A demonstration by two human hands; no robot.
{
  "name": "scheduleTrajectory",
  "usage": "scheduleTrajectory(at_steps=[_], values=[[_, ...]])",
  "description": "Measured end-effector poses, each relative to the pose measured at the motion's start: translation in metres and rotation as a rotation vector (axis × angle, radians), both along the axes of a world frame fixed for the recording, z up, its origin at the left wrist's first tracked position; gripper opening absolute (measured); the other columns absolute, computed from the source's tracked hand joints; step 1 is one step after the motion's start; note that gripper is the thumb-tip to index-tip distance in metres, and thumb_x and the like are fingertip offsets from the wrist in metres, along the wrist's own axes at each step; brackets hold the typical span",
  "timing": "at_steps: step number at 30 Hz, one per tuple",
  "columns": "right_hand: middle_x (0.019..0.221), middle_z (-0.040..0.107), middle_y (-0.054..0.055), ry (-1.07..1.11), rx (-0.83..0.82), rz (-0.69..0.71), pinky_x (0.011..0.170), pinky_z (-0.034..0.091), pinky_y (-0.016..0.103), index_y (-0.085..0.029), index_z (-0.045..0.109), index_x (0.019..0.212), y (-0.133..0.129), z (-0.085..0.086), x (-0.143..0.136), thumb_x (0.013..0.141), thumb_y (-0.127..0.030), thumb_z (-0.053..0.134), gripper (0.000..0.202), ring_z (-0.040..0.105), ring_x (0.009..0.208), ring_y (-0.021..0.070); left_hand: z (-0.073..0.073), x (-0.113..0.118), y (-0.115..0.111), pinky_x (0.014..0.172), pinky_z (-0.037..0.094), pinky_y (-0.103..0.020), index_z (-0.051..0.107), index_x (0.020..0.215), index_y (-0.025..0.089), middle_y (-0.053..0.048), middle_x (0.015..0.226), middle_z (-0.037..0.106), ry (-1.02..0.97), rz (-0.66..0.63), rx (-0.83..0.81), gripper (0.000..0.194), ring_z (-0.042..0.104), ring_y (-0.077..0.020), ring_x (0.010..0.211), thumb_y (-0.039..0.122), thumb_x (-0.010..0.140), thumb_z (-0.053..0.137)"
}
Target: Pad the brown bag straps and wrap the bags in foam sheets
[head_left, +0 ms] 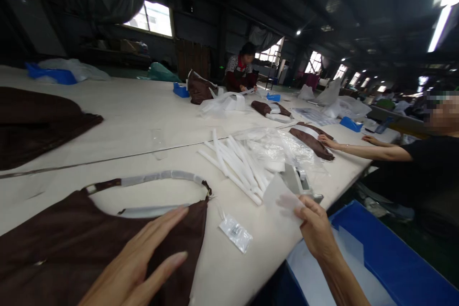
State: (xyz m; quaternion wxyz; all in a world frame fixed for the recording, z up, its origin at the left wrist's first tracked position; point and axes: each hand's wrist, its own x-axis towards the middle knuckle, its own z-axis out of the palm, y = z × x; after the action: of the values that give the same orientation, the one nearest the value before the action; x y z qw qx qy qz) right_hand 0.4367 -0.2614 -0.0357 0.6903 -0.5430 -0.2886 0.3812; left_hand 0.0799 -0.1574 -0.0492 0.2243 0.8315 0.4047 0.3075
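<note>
A dark brown handbag [71, 244] lies flat on the white table [229, 272], its strap partly wrapped in pale film. Over the bag is my left hand [143, 253], fingers stretched out and thumb apart, holding nothing. A tag in a clear plastic sleeve [235, 233] hangs off the bag's strap end and rests on the table. My right hand [315, 224] pinches a thin translucent white sheet [281, 203] at its edge, near the table's right side. Behind that sheet stands a grey tape dispenser [296, 179], partly hidden.
White foam tubes [233, 165] and clear plastic bags [272, 148] are piled mid-table. A blue bin [380, 244] with white sheets stands below at right. Another person's hand [327, 142] touches a brown bag [311, 141]; a co-worker [242, 69] works at the far side.
</note>
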Motion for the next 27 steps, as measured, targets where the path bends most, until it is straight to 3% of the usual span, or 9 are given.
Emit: scheduleTrajectory(at_steps=[3, 5, 8, 10, 14, 18, 23, 25, 27], values=[[0.081, 0.066, 0.005, 0.116, 0.029, 0.322, 0.062, 0.044, 0.026, -0.017, 0.055, 0.059, -0.010, -0.010, -0.038, 0.064, -0.024, 0.073, 0.019, 0.055, 0.068, 0.0167, 0.024, 0.040, -0.016, 0.118, 0.029, -0.044, 0.035, 0.148, 0.032, -0.004, 0.154, 0.038, -0.118, -0.073, -0.338, 0.074, 0.038, -0.0277, 0.141, 0.053, 0.084, 0.064], [0.078, 0.064, 0.006, 0.156, 0.032, 0.485, 0.058, 0.041, 0.025, -0.017, 0.055, 0.059, -0.014, -0.017, -0.058, 0.065, -0.027, 0.075, 0.023, 0.054, 0.068, 0.0168, 0.028, 0.057, -0.021, 0.113, 0.037, -0.043, 0.036, 0.148, 0.025, -0.010, 0.150, 0.043, -0.261, -0.144, -0.578, 0.085, 0.044, -0.0293, 0.135, 0.055, 0.076, 0.071], [0.067, 0.059, 0.002, 0.304, 0.011, 0.541, 0.055, 0.037, 0.022, -0.018, 0.054, 0.061, -0.016, -0.024, -0.081, 0.066, -0.030, 0.079, 0.028, 0.049, 0.061, 0.0132, 0.024, 0.065, -0.025, 0.076, 0.053, -0.029, 0.063, 0.113, 0.015, -0.009, 0.103, 0.068, -0.411, -0.251, -0.940, 0.061, 0.064, -0.0223, 0.090, 0.055, 0.069, 0.077], [0.070, 0.061, 0.001, 0.473, -0.023, 0.483, 0.059, 0.041, 0.023, -0.020, 0.062, 0.075, -0.016, -0.026, -0.096, 0.066, -0.035, 0.081, 0.026, 0.050, 0.060, 0.0122, 0.019, 0.062, -0.029, 0.055, 0.042, -0.020, 0.063, 0.084, 0.013, -0.001, 0.072, 0.061, -0.479, -0.233, -1.029, 0.047, 0.054, -0.0125, 0.063, 0.054, 0.068, 0.078], [0.086, 0.070, 0.006, 0.598, -0.117, 0.441, 0.070, 0.051, 0.033, -0.019, 0.067, 0.107, -0.015, -0.032, -0.133, 0.056, -0.041, 0.088, 0.060, 0.062, 0.070, 0.0196, 0.011, 0.054, -0.032, 0.050, 0.032, -0.019, 0.056, 0.077, 0.015, 0.003, 0.066, 0.054, -0.528, -0.134, -0.997, 0.044, 0.044, -0.0093, 0.057, 0.053, 0.068, 0.076], [0.078, 0.071, 0.007, 0.511, -0.223, 0.353, 0.066, 0.056, 0.036, -0.013, 0.071, 0.092, -0.013, -0.044, -0.155, 0.057, -0.037, 0.089, 0.046, 0.064, 0.068, 0.0211, 0.015, 0.050, -0.013, 0.055, 0.037, -0.022, 0.057, 0.075, 0.016, 0.001, 0.067, 0.058, -0.352, -0.096, -0.832, 0.042, 0.049, -0.0132, 0.060, 0.058, 0.080, 0.060], [0.084, 0.073, 0.008, 0.338, -0.215, 0.065, 0.072, 0.058, 0.038, -0.013, 0.073, 0.087, 0.004, -0.048, -0.111, 0.058, -0.037, 0.088, 0.040, 0.067, 0.080, 0.0251, 0.023, 0.066, 0.041, 0.078, 0.045, -0.030, 0.062, 0.085, 0.020, -0.003, 0.088, 0.068, 0.058, 0.102, -0.388, 0.033, 0.061, -0.0212, 0.087, 0.046, 0.090, 0.040], [0.089, 0.074, 0.008, 0.251, -0.214, 0.002, 0.084, 0.055, 0.040, -0.014, 0.073, 0.092, 0.017, -0.049, -0.090, 0.057, -0.037, 0.088, 0.044, 0.068, 0.089, 0.0272, 0.017, 0.082, 0.060, 0.083, 0.045, -0.034, 0.062, 0.086, 0.021, -0.007, 0.093, 0.068, 0.173, 0.122, -0.359, 0.032, 0.061, -0.0242, 0.092, 0.043, 0.089, 0.040], [0.092, 0.075, 0.007, 0.160, -0.253, 0.029, 0.093, 0.051, 0.041, -0.015, 0.073, 0.095, 0.028, -0.052, -0.081, 0.057, -0.040, 0.086, 0.047, 0.067, 0.093, 0.0278, 0.007, 0.098, 0.074, 0.083, 0.044, -0.039, 0.061, 0.077, 0.019, -0.011, 0.091, 0.068, 0.210, 0.128, -0.380, 0.029, 0.061, -0.0291, 0.092, 0.044, 0.085, 0.047]])
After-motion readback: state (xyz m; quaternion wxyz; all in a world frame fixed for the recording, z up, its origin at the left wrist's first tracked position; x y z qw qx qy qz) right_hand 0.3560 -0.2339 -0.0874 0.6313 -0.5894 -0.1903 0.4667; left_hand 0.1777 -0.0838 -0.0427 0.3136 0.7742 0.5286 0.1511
